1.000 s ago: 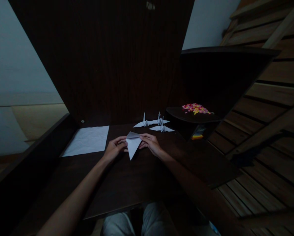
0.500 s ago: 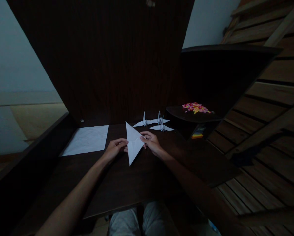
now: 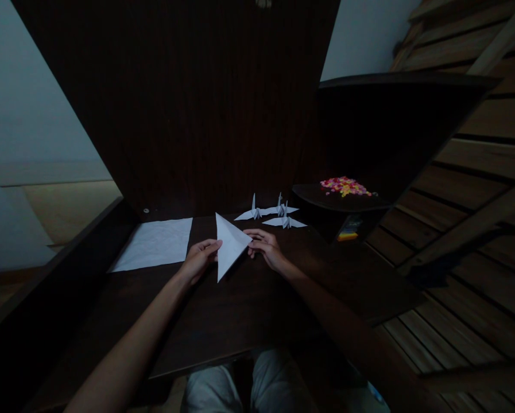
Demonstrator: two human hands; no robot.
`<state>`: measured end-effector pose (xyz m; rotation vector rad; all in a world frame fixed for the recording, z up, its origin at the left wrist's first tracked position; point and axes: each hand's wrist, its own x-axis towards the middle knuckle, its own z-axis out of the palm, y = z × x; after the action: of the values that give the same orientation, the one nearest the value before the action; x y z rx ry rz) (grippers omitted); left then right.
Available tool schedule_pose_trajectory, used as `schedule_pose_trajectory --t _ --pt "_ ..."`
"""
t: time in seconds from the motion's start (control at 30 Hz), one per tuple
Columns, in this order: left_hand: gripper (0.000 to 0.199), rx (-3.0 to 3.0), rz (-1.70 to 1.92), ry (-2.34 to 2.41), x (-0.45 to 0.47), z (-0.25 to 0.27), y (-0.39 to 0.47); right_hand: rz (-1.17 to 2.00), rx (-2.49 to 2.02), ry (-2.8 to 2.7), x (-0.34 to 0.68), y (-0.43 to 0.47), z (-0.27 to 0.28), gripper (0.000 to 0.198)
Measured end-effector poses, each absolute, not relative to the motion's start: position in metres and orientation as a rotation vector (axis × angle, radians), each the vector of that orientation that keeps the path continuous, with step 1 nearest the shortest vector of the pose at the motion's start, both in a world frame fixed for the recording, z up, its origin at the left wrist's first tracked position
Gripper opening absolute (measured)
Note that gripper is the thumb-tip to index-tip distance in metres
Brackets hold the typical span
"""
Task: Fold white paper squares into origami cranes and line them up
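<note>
A white sheet of paper folded into a triangle [image 3: 230, 244] is held up over the dark desk, its point toward the right. My left hand [image 3: 201, 258] pinches its long left edge, thumb on the face turned to me. At the right corner, my right hand [image 3: 266, 248] grips the tip between thumb and fingers. Just behind the right hand stand three white paper cranes: one on the left [image 3: 254, 210], one at the back [image 3: 280, 207] and one in front [image 3: 286, 219].
A flat white paper sheet [image 3: 156, 244] lies on the desk [image 3: 223, 321] at the left, by a raised side panel [image 3: 59, 258]. On the right, a low corner shelf [image 3: 313, 195] bears a pile of small pink and yellow pieces [image 3: 345, 186]. Wooden slats [image 3: 476, 195] stand beyond it.
The folded paper has turned slightly and shifted a little left. My left thumb now lies further over its face, and my right hand has moved from its face to the right tip.
</note>
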<state>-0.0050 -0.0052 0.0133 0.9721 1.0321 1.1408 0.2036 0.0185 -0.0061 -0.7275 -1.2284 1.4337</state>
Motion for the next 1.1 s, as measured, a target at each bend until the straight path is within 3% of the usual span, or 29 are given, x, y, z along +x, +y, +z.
schedule_pose_trajectory --t 0.63,0.77,0.9,1.1 --pt "0.034 1.123 1.112 0.878 -0.007 0.021 -0.012 1.484 -0.751 -1.077 0.199 0.020 -0.004 0.036" --pt "0.035 1.212 1.275 0.891 -0.009 0.021 -0.012 1.358 -0.859 -1.081 0.197 0.019 -0.004 0.038" --pt "0.032 1.386 1.420 1.003 -0.008 0.025 -0.014 1.382 -0.820 -1.171 0.195 0.015 -0.001 0.038" --pt "0.027 1.607 1.279 0.932 0.000 0.025 -0.019 1.516 -0.719 -1.440 0.192 0.006 0.001 0.044"
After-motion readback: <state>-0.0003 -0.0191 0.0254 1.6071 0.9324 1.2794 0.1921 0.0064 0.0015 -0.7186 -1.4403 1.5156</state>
